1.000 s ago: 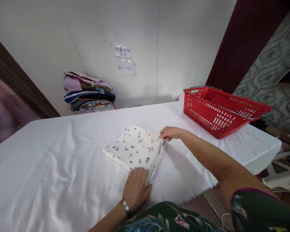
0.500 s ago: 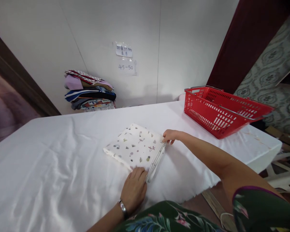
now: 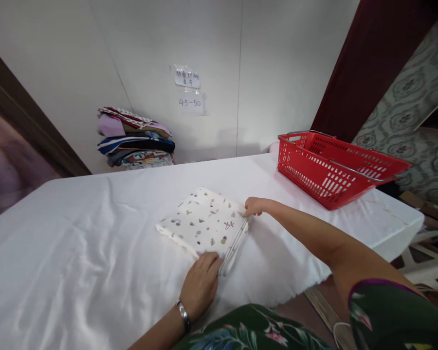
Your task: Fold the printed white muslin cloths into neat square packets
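Cloth [image 3: 208, 218] on draped table [image 3: 95, 238] near wall [image 3: 288, 68]

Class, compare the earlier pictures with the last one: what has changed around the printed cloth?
The left hand has shifted slightly left, its thumb drawn in from beside the printed cloth. The right hand, at the right corner, has come slightly nearer the wearer, and the layered edge looks neater. No new hold or release shows. The basket and fabric pile stayed put.

Prob. workrm: signs [image 3: 190, 99], cloth stack [image 3: 136, 140]
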A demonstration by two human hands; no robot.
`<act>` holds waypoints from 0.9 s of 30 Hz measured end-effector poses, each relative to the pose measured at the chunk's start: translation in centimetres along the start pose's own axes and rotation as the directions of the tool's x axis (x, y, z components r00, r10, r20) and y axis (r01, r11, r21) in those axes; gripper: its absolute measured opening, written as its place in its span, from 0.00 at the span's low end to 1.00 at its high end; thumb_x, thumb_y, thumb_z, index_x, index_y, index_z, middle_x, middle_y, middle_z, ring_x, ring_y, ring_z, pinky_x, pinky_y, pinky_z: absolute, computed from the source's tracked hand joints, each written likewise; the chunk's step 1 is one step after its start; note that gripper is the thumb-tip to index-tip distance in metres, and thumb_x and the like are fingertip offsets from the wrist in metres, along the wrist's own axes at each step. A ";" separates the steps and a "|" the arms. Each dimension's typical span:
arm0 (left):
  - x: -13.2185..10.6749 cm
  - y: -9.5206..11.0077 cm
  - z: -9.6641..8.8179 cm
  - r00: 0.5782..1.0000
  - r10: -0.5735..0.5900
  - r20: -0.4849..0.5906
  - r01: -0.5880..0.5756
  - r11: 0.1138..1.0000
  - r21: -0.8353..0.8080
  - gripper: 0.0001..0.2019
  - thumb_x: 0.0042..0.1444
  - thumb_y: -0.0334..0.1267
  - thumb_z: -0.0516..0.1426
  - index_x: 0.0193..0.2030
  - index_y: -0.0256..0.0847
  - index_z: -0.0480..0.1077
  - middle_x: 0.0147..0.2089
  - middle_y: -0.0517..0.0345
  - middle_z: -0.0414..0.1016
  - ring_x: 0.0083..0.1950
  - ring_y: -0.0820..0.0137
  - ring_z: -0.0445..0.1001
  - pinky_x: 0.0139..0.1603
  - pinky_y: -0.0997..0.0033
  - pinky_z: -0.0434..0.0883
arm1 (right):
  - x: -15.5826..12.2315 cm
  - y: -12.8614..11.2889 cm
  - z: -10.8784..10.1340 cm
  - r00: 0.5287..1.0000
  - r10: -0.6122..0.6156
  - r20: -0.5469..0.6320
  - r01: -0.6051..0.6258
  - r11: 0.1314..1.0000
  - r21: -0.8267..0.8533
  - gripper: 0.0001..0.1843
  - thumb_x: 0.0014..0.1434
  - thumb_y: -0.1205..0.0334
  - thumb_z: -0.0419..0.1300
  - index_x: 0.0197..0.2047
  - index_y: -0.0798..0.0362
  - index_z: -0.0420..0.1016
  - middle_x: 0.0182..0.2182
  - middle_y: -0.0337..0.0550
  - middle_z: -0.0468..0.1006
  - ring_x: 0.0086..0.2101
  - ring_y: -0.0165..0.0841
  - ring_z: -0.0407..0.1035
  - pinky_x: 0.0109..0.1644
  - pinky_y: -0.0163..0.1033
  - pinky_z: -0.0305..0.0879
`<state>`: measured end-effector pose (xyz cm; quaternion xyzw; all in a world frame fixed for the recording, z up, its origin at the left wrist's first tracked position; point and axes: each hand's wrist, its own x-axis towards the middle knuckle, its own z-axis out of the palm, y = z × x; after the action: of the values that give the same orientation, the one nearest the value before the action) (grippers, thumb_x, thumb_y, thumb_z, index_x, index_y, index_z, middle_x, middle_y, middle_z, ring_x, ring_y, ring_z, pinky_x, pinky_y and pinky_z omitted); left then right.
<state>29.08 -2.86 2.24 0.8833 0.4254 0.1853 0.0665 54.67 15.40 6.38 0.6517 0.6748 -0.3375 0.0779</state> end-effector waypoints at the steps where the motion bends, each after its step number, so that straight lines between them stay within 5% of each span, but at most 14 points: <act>1: 0.0 0.0 0.1 1.000 0.000 -0.003 0.000 1.000 -0.001 0.23 0.45 0.21 0.47 0.47 0.44 0.65 0.48 0.54 0.66 0.50 0.66 0.63 0.55 0.60 0.62 | 0.1 -0.1 0.0 1.000 0.000 -0.007 0.000 1.000 -0.015 0.10 0.37 0.62 0.66 0.22 0.58 0.71 0.15 0.40 0.68 0.22 0.32 0.67 0.22 0.33 0.64; 7: -0.1 -0.3 0.3 0.999 0.020 -0.033 -0.020 1.000 0.019 0.22 0.46 0.22 0.48 0.47 0.44 0.65 0.48 0.54 0.66 0.50 0.66 0.63 0.56 0.61 0.61 | -0.2 -0.7 -0.4 0.999 -0.022 -0.042 0.022 1.000 -0.013 0.07 0.35 0.66 0.65 0.19 0.57 0.70 0.13 0.38 0.68 0.23 0.32 0.68 0.23 0.32 0.63; 17: 0.7 -0.1 -0.3 0.999 0.047 -0.018 -0.046 0.998 0.035 0.16 0.52 0.25 0.47 0.45 0.43 0.67 0.44 0.54 0.68 0.46 0.66 0.65 0.52 0.60 0.64 | -0.4 0.7 -0.8 0.997 -0.072 -0.039 0.080 0.954 0.289 0.11 0.41 0.67 0.62 0.32 0.56 0.70 0.21 0.38 0.73 0.23 0.27 0.68 0.24 0.29 0.65; 27: 1.0 0.1 0.0 0.997 0.068 -0.037 -0.066 0.996 0.053 0.16 0.53 0.26 0.48 0.46 0.43 0.67 0.41 0.55 0.68 0.44 0.67 0.65 0.50 0.62 0.65 | -0.6 1.8 0.0 0.996 -0.078 -0.035 0.085 0.908 0.410 0.07 0.42 0.68 0.61 0.30 0.57 0.71 0.23 0.39 0.74 0.25 0.27 0.69 0.27 0.30 0.68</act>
<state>29.73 -2.13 2.55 0.8949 0.4011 0.1934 0.0293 56.45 14.78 6.04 0.6278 0.6161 -0.4687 -0.0810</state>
